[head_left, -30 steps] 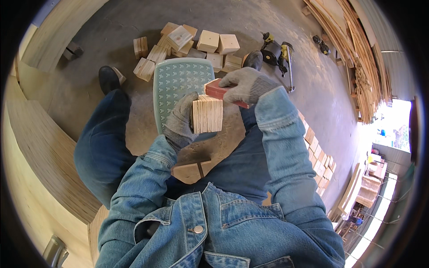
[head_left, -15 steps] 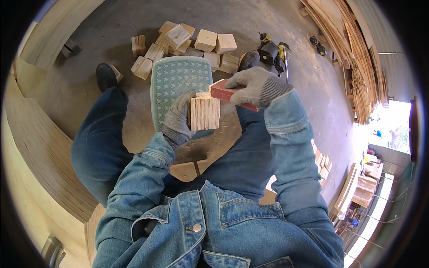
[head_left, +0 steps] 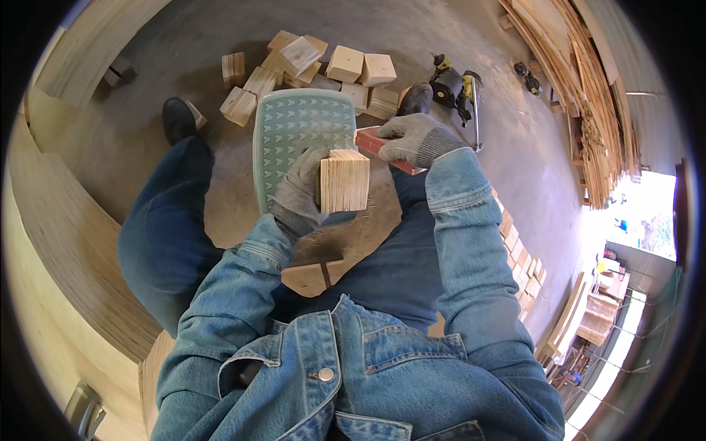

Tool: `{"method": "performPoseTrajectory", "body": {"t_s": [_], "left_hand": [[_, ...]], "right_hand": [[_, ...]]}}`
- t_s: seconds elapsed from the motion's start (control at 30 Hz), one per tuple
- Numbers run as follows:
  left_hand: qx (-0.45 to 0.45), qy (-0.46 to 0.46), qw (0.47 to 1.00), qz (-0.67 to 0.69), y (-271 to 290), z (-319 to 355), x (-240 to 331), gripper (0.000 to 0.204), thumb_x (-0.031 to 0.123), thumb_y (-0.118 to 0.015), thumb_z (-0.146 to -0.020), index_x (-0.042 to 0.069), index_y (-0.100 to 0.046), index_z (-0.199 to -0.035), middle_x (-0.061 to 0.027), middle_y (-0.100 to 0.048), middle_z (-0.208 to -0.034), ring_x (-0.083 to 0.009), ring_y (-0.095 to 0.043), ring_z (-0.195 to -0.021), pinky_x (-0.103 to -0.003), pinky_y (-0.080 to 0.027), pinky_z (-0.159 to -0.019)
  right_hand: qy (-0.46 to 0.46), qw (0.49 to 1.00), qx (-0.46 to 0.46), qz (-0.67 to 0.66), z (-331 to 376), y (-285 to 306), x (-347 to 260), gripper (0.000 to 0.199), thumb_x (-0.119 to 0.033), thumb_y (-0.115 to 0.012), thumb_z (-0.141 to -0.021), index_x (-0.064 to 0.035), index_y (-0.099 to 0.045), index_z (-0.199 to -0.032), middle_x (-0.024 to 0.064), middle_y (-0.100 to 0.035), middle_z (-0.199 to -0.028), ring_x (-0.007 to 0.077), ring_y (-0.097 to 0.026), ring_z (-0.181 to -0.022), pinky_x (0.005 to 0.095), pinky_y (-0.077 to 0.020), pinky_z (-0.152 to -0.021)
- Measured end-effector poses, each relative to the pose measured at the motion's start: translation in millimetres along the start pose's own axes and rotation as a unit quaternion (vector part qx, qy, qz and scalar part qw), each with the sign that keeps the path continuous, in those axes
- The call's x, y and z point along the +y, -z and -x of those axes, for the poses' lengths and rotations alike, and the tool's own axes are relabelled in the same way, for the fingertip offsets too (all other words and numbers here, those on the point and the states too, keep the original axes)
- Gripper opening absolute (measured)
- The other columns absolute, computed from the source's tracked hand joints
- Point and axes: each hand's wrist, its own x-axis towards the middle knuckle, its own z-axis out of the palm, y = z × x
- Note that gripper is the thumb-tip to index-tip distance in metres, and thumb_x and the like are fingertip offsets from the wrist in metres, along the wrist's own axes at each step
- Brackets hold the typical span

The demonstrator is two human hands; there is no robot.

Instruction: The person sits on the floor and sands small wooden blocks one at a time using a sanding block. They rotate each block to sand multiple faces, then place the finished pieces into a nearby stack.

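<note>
My left hand (head_left: pixel 297 189), in a grey knit glove, is closed round a squarish laminated wood block (head_left: pixel 345 184). The block is held up in front of me with its striped layered face toward me. In my gloved right hand (head_left: pixel 416 140) is a red-faced sanding block (head_left: pixel 369 141), gripped between thumb and fingers. Its left end is by the wood block's upper right corner; I cannot tell whether they touch. Below my left hand stands a pale green plastic stool (head_left: pixel 309 121) with a bumpy top, between my legs.
Several wood blocks (head_left: pixel 298 57) lie piled on the concrete floor beyond the stool. Yellow and black power tools (head_left: pixel 450 87) rest to their right. More blocks (head_left: pixel 521 266) are stacked beside my right arm. Long boards (head_left: pixel 588 110) line the far right; a curved plywood edge (head_left: pixel 70 250) runs along my left.
The sanding block has shifted slightly right against the wood block. My right forearm has swung inward, uncovering more of the stacked blocks. The whole view has moved a little.
</note>
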Motion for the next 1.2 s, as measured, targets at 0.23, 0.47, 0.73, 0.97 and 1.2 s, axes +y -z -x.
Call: {"method": "performPoseTrajectory", "body": {"t_s": [0.23, 0.47, 0.73, 0.97, 1.2], "left_hand": [[0.014, -0.001, 0.999, -0.033, -2, 9, -11, 0.106, 0.030, -0.106, -0.062, 0.012, -0.047, -0.148, -0.0179, -0.060, -0.138, -0.0383, -0.062, -0.127, -0.044, -0.053, -0.110], [0.015, -0.094, 0.989, -0.114, 6, -3, 17, 0.108, 0.031, -0.106, -0.061, 0.012, -0.046, -0.149, -0.0182, -0.061, -0.136, -0.0389, -0.063, -0.126, -0.045, -0.053, -0.110], [0.031, -0.098, 0.988, -0.113, 4, 4, 5, 0.105, 0.024, -0.102, -0.064, 0.011, -0.043, -0.151, -0.0197, -0.060, -0.135, -0.0423, -0.062, -0.124, -0.048, -0.053, -0.110], [0.019, -0.063, 0.989, -0.130, 5, 16, -7, 0.106, 0.019, -0.100, -0.068, 0.009, -0.042, -0.155, -0.0219, -0.051, -0.154, -0.0417, -0.052, -0.144, -0.046, -0.044, -0.122], [0.020, -0.078, 0.989, -0.121, 4, 15, -2, 0.106, 0.019, -0.101, -0.067, 0.009, -0.042, -0.155, -0.0210, -0.053, -0.151, -0.0422, -0.053, -0.142, -0.048, -0.045, -0.121]], "right_hand": [[0.061, 0.996, -0.046, -0.044, 24, 24, -17, 0.064, -0.037, -0.086, -0.076, -0.0066, -0.078, -0.132, 0.0163, -0.080, -0.119, 0.0258, -0.076, -0.106, 0.0356, -0.0578, -0.097], [0.054, 0.996, -0.069, -0.025, -41, -4, -11, 0.061, -0.035, -0.085, -0.077, -0.0069, -0.078, -0.131, 0.0157, -0.079, -0.120, 0.0285, -0.074, -0.109, 0.0378, -0.0574, -0.098], [0.070, 0.988, -0.099, -0.091, 11, 23, -5, 0.067, -0.032, -0.088, -0.077, -0.0028, -0.075, -0.135, 0.0141, -0.080, -0.120, 0.0250, -0.074, -0.110, 0.0356, -0.0573, -0.100], [0.076, 0.988, -0.066, -0.115, 34, 25, -7, 0.057, -0.029, -0.085, -0.077, -0.0046, -0.078, -0.129, 0.0143, -0.081, -0.116, 0.0242, -0.076, -0.104, 0.0349, -0.0585, -0.096], [0.051, 0.994, -0.072, -0.065, -30, -11, -29, 0.064, -0.032, -0.085, -0.072, -0.0049, -0.078, -0.130, 0.0162, -0.080, -0.116, 0.0259, -0.076, -0.103, 0.0347, -0.0589, -0.094]]}}
